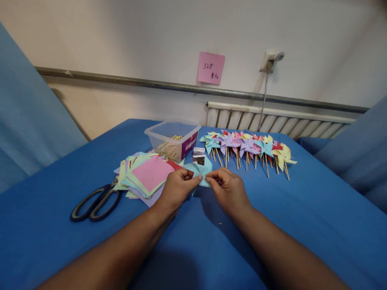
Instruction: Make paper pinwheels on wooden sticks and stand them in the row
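Observation:
My left hand (177, 188) and my right hand (228, 190) meet over the middle of the blue table, both pinching a light blue paper square (200, 168) whose corners are folded inward. A stack of coloured paper squares (145, 174), pink on top, lies just left of my left hand. Behind my right hand stretches a row of finished paper pinwheels on wooden sticks (248, 147).
Black-handled scissors (95, 201) lie at the left on the blue table cover (302, 209). A clear plastic box with wooden sticks (173, 141) and a small box (198, 155) stand behind the paper. A wall with a rail and a pink note (211, 67) is behind.

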The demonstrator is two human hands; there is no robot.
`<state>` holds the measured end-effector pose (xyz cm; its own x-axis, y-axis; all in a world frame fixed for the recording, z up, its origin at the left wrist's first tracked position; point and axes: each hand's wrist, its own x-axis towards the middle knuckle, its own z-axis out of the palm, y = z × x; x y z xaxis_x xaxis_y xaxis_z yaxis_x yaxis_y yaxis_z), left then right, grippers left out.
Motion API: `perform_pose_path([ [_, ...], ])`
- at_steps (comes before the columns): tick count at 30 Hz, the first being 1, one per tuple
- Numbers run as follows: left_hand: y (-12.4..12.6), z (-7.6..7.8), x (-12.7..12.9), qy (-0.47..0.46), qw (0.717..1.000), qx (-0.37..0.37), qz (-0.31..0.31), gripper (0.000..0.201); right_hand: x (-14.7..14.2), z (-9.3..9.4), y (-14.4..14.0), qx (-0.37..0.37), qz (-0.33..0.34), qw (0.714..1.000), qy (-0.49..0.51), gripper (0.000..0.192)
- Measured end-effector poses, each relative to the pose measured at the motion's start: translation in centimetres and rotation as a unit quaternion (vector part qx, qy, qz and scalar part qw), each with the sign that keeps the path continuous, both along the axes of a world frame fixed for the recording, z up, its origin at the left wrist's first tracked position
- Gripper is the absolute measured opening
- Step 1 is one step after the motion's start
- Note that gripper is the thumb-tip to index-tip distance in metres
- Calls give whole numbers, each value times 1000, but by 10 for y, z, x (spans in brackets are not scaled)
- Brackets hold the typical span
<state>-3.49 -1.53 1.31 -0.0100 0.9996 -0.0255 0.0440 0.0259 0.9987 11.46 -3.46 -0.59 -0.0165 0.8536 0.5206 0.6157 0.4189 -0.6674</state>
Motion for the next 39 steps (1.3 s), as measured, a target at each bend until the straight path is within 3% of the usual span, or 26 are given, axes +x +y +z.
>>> perform_pose_path([
  [11,-1,1,-2,16,1000,16,5,29,0,1,-4,44,18,999,-13,10],
  [29,0,-3,-4,127,989,71,-6,21,-2,3,-5,40,1,999,-25,10],
  [39,-9,-2,-2,203,961,188,14,12,-5,5,-7,29,-8,1000,5,9],
])
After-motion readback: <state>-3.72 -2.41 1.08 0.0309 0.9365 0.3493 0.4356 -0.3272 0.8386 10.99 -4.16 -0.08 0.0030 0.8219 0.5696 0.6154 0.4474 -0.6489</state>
